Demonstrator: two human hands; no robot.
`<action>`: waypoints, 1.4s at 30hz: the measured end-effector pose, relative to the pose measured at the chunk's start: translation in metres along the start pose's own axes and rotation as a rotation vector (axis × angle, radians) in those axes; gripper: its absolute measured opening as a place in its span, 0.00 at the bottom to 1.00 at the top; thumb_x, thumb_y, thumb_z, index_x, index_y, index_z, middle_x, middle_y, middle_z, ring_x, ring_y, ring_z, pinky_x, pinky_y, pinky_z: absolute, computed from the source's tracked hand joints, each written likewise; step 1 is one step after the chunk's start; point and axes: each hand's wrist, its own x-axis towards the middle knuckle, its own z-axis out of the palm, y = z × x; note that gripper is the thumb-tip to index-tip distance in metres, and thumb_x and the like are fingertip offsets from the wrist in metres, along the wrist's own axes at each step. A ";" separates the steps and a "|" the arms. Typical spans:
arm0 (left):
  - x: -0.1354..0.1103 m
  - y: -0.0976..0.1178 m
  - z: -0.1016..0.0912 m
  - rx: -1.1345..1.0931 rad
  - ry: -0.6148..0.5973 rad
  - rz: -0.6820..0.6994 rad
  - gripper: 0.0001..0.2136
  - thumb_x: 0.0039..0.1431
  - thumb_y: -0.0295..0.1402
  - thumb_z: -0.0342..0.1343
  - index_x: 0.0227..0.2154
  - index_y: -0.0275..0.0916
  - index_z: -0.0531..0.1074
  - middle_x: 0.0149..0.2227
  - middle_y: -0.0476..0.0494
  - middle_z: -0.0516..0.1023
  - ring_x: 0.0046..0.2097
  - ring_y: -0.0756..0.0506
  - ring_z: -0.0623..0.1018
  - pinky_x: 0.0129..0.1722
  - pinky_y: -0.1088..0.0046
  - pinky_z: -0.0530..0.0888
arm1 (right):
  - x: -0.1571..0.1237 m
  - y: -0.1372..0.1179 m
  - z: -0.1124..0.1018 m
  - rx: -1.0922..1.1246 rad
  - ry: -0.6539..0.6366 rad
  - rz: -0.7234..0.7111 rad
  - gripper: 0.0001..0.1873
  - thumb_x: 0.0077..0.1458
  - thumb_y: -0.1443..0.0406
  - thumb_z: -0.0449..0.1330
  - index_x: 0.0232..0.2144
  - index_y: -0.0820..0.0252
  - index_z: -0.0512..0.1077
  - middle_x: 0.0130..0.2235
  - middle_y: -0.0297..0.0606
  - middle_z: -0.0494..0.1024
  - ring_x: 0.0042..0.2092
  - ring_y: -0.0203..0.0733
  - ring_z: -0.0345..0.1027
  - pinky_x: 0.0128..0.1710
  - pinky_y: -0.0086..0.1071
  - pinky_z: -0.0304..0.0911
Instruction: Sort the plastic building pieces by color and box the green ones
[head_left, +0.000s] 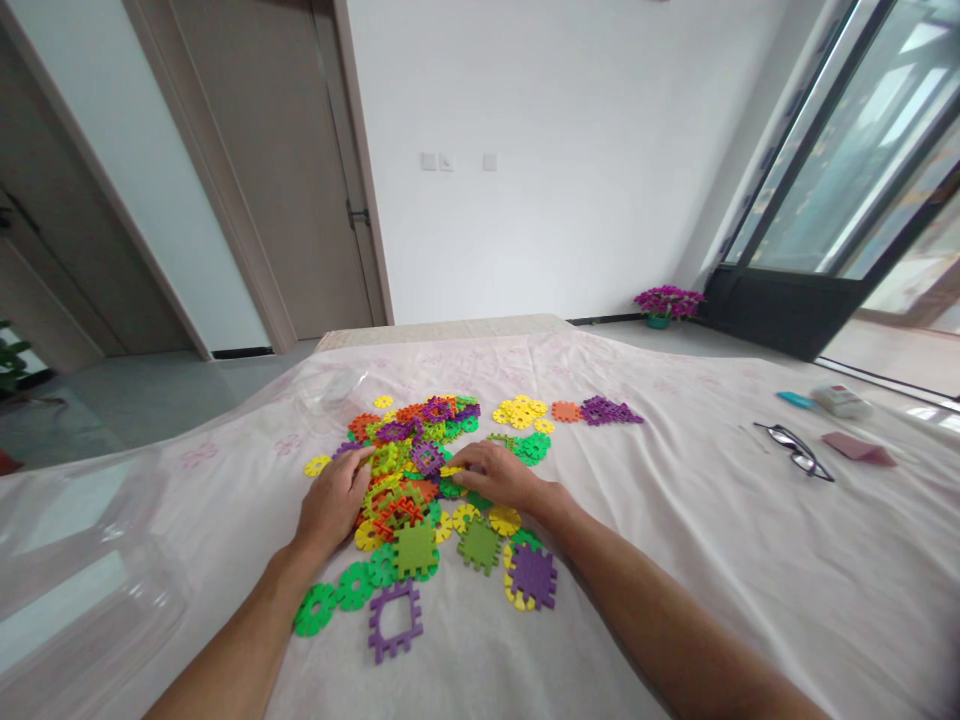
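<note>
A heap of plastic building pieces [405,430] in orange, green, purple and yellow lies on the cloth before me. My left hand [337,497] rests against the heap's left side, its fingers stretched out and apart, touching lime and orange pieces. On the opposite side, my right hand [496,474] pinches a yellow notched disc [450,471] over the pile. Nearer to me lie a lime square piece [415,550], a purple square frame [395,620], a solid purple square [534,575] and several green notched discs [354,586].
Behind the heap are a yellow disc group [519,411], an orange square [566,411] and a purple group [606,410]. Glasses [796,450], a pink cloth [859,448] and a blue item [795,400] lie at right. Clear plastic containers [82,560] stand at left.
</note>
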 end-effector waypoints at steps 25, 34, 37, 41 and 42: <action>0.000 0.003 -0.002 0.002 0.002 -0.006 0.20 0.65 0.37 0.41 0.54 0.42 0.71 0.54 0.43 0.76 0.56 0.43 0.73 0.58 0.63 0.67 | -0.002 0.056 -0.011 0.089 0.775 0.492 0.20 0.52 0.64 0.55 0.48 0.61 0.74 0.50 0.46 0.76 0.40 0.42 0.74 0.45 0.40 0.70; 0.000 0.002 -0.001 0.004 0.002 -0.006 0.20 0.65 0.37 0.41 0.53 0.41 0.71 0.53 0.43 0.76 0.55 0.43 0.73 0.57 0.63 0.67 | -0.003 0.021 0.002 0.074 0.051 0.233 0.17 0.49 0.59 0.67 0.42 0.57 0.78 0.37 0.35 0.78 0.34 0.37 0.70 0.34 0.28 0.63; 0.000 0.003 -0.002 0.007 -0.001 -0.015 0.20 0.65 0.37 0.41 0.53 0.41 0.71 0.54 0.42 0.76 0.55 0.43 0.73 0.57 0.63 0.67 | -0.004 0.014 0.001 -0.053 -0.048 0.152 0.23 0.45 0.55 0.70 0.43 0.55 0.77 0.38 0.34 0.76 0.40 0.39 0.69 0.40 0.29 0.62; 0.000 0.003 -0.002 0.006 -0.003 -0.009 0.20 0.65 0.37 0.41 0.53 0.41 0.71 0.54 0.43 0.76 0.56 0.43 0.73 0.58 0.62 0.67 | -0.004 0.015 0.001 -0.093 -0.069 0.123 0.21 0.45 0.57 0.71 0.42 0.56 0.77 0.39 0.34 0.74 0.41 0.39 0.67 0.40 0.28 0.60; 0.000 0.002 -0.001 0.004 -0.007 -0.006 0.20 0.65 0.37 0.41 0.54 0.41 0.70 0.54 0.43 0.76 0.56 0.43 0.73 0.58 0.62 0.67 | -0.004 0.016 0.002 -0.096 -0.070 0.127 0.21 0.44 0.57 0.71 0.41 0.56 0.76 0.38 0.34 0.74 0.41 0.38 0.67 0.39 0.28 0.59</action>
